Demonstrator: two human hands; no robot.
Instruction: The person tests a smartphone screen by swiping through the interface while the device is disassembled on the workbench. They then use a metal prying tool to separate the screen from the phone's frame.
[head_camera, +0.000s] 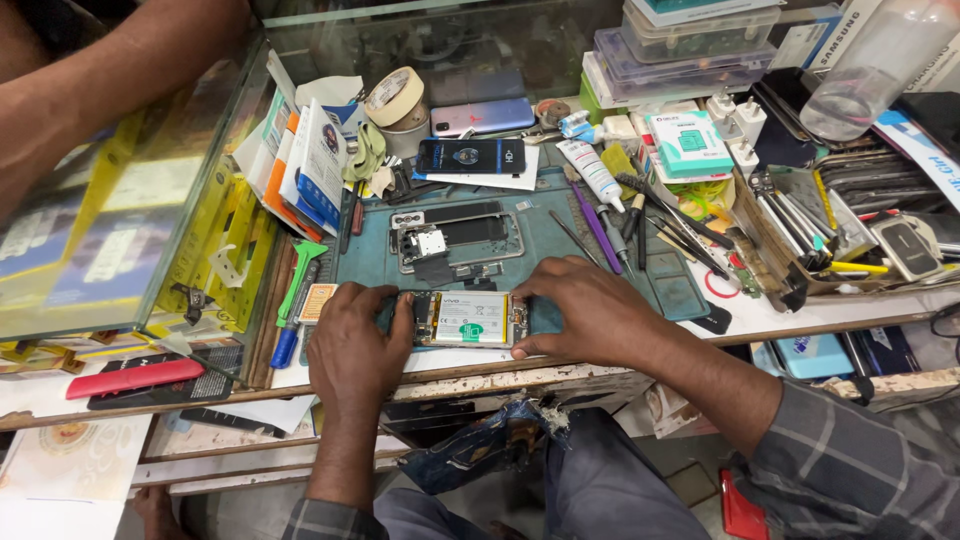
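An opened phone (468, 319) with its battery and circuit board exposed lies on a teal work mat (560, 235) near the counter's front edge. My left hand (353, 345) grips its left end, fingers curled over the edge. My right hand (590, 310) holds the right end, thumb along the lower side. A detached phone frame (455, 240) rests on the mat just beyond the phone.
Tweezers and picks (660, 225), a white tube (592, 170), a tape roll (395, 97), two dark phones (470, 155), stacked plastic boxes (690, 40) and a tool tray (820, 235) crowd the counter. Another person's arm (110, 90) rests on the glass case at left. A red phone (135, 378) lies lower left.
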